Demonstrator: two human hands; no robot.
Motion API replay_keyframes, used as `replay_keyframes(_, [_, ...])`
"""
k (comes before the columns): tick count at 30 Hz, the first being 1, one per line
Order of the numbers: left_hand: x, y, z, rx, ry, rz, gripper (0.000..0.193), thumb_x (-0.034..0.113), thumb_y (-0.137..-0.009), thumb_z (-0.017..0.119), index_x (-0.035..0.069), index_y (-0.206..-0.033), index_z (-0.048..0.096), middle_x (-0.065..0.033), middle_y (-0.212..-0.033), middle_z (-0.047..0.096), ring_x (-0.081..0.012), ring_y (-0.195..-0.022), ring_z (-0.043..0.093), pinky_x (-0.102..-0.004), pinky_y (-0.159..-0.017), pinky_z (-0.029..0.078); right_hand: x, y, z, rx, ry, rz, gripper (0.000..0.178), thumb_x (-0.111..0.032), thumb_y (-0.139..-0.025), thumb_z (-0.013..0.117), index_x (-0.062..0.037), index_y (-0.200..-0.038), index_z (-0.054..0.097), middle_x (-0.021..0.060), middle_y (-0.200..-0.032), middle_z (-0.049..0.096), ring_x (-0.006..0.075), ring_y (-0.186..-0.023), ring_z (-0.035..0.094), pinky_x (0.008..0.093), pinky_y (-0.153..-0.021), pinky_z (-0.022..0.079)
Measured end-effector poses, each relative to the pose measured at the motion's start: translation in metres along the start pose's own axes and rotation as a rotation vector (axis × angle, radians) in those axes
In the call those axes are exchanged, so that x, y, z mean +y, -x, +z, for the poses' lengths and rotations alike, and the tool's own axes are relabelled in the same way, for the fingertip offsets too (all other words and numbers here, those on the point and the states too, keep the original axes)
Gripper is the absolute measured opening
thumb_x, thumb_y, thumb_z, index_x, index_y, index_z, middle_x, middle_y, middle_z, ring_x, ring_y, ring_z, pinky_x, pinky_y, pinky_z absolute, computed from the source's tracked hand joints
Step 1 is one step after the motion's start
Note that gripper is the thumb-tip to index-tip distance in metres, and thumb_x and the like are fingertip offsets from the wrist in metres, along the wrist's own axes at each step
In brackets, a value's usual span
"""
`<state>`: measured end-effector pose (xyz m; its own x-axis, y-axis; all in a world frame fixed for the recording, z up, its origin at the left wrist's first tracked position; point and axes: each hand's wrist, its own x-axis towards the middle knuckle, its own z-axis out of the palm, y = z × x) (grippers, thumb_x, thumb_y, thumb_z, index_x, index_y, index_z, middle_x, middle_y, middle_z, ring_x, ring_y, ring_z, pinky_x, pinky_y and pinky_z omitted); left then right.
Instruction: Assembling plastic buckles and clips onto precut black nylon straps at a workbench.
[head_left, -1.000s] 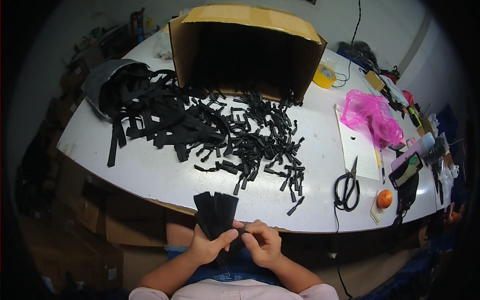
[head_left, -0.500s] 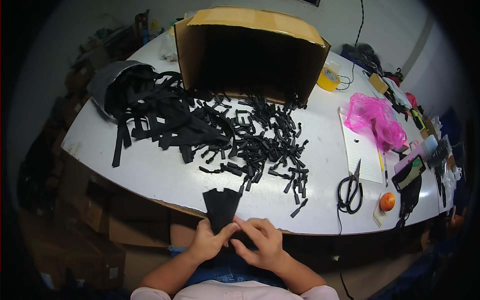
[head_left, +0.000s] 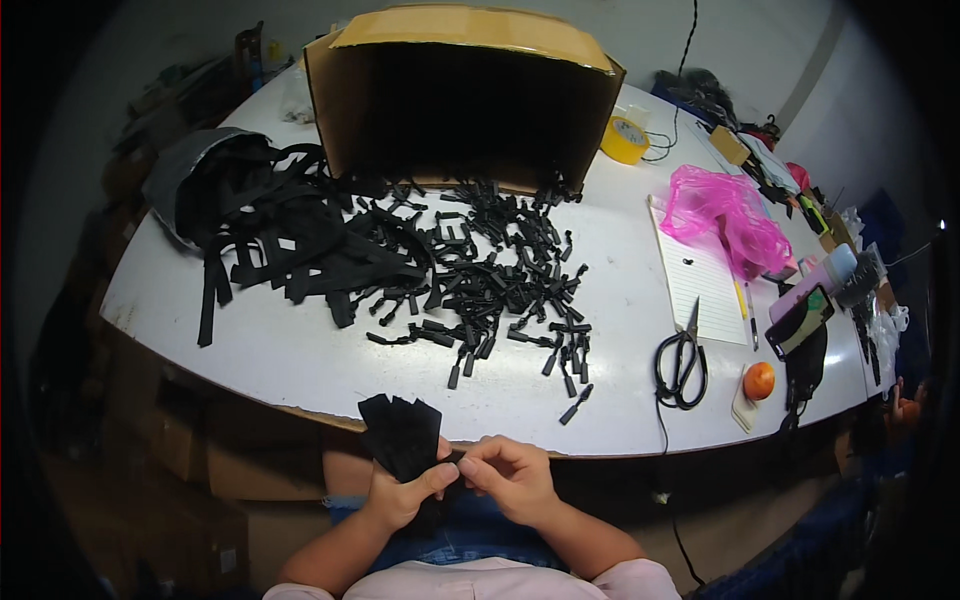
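Note:
In my left hand (head_left: 402, 494) is a fanned bunch of black fabric strips (head_left: 400, 437), gripped between thumb and fingers just off the table's front edge. My right hand (head_left: 516, 482) is closed in a pinch beside the left thumb, on a small dark bit that looks like the end of a strip; most of it is hidden. Beyond my hands lies a heap of small black pieces (head_left: 500, 285), each with a stubby end and a thin loop or cord. Left of the heap, black straps (head_left: 365, 255) spill from a grey bag (head_left: 180, 190).
An open cardboard box (head_left: 470, 25) stands behind the heap. To the right lie black-handled scissors (head_left: 682, 370), a lined notepad (head_left: 705, 300), a pink plastic bag (head_left: 725, 220), yellow tape (head_left: 625, 140), an orange fruit (head_left: 759, 381) and a phone (head_left: 802, 322).
The strips in my left hand have fanned wider and tilted left. My right fingers have drawn together into a pinch near the left thumb. The whole view has shifted slightly.

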<state>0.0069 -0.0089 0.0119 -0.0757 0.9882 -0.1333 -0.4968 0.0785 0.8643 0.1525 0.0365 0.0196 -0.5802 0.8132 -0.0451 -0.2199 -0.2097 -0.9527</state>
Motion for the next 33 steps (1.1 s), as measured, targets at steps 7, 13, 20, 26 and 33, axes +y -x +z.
replay_keyframes(7, [-0.009, 0.002, 0.008, 0.009, -0.412, 0.336, 0.013, 0.008, -0.072, 0.064, 0.004, -0.083, 0.058, -0.0005, -0.074, 0.050, -0.0079, -0.062, 0.049, -0.0216, -0.051, 0.040, 0.010, 0.005, -0.005, 0.031, -0.023, -0.064, 0.008, -0.006, -0.081, 0.051, 0.0013, -0.082, 0.054, 0.0023, -0.065, 0.053, 0.0059, -0.054, 0.047, 0.0188, -0.047, 0.037])
replay_keyframes(13, [-0.008, 0.000, 0.004, -0.061, 0.034, -0.025, 0.017, 0.008, -0.077, 0.056, 0.000, -0.091, 0.049, -0.0090, -0.068, 0.053, -0.0158, -0.055, 0.053, -0.0249, -0.051, 0.044, -0.019, -0.004, -0.021, -0.014, 0.634, -0.084, 0.019, -0.010, -0.077, 0.057, 0.0022, -0.091, 0.053, 0.0081, -0.073, 0.054, 0.0148, -0.061, 0.051, 0.0234, -0.053, 0.041])
replay_keyframes(20, [-0.002, -0.007, 0.011, 0.032, 0.272, -0.220, 0.014, 0.007, -0.076, 0.052, -0.001, -0.087, 0.049, -0.0129, -0.072, 0.049, -0.0227, -0.064, 0.053, -0.0360, -0.053, 0.050, -0.027, -0.032, -0.074, 0.423, 1.574, -0.420, 0.045, -0.024, -0.072, 0.060, 0.0049, -0.105, 0.048, 0.0202, -0.106, 0.048, 0.0346, -0.099, 0.045, 0.0370, -0.086, 0.036])
replay_keyframes(26, [-0.005, -0.006, 0.008, 0.041, 0.239, -0.183, 0.014, 0.007, -0.075, 0.054, -0.001, -0.087, 0.050, -0.0107, -0.070, 0.049, -0.0191, -0.062, 0.051, -0.0339, -0.052, 0.049, -0.032, -0.019, -0.060, 0.279, 1.329, -0.574, 0.034, -0.017, -0.067, 0.064, -0.0022, -0.097, 0.054, 0.0148, -0.094, 0.053, 0.0299, -0.092, 0.048, 0.0356, -0.080, 0.038])
replay_keyframes(33, [-0.009, -0.005, 0.012, 0.090, -0.032, -0.032, 0.016, 0.008, -0.074, 0.058, 0.002, -0.087, 0.053, -0.0077, -0.077, 0.055, -0.0147, -0.067, 0.053, -0.0257, -0.060, 0.045, -0.025, -0.012, -0.063, 0.368, 1.196, -0.585, 0.022, -0.003, -0.064, 0.063, -0.0039, -0.086, 0.060, 0.0073, -0.080, 0.055, 0.0216, -0.071, 0.048, 0.0313, -0.064, 0.040])
